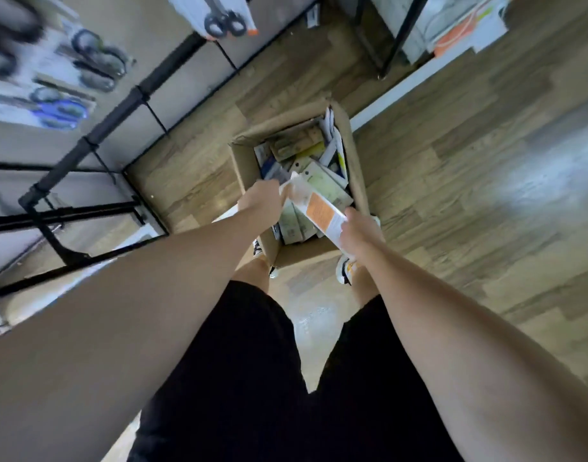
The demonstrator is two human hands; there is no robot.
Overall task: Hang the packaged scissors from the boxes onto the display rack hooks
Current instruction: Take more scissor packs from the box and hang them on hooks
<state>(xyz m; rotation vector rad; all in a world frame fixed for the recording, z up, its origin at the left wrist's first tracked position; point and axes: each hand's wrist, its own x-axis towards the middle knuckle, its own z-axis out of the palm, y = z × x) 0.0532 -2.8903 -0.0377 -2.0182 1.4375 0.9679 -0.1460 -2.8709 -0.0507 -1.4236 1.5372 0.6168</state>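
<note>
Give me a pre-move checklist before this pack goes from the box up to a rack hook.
1. Pack held: ok. The left hand pinches one end of the white-and-orange package and the right hand grips the other.
2. Pack clear of the cardboard box: ok, it is lifted above the contents.
3. Hang hole located: cannot tell, too blurred.
4. Pack facing the right way: not ok, its printed orange label side shows and no scissors are visible.
5. Free hook on the display rack: cannot tell, the rack is blurred.
6. Stock left in the box: ok, more packs remain.
</note>
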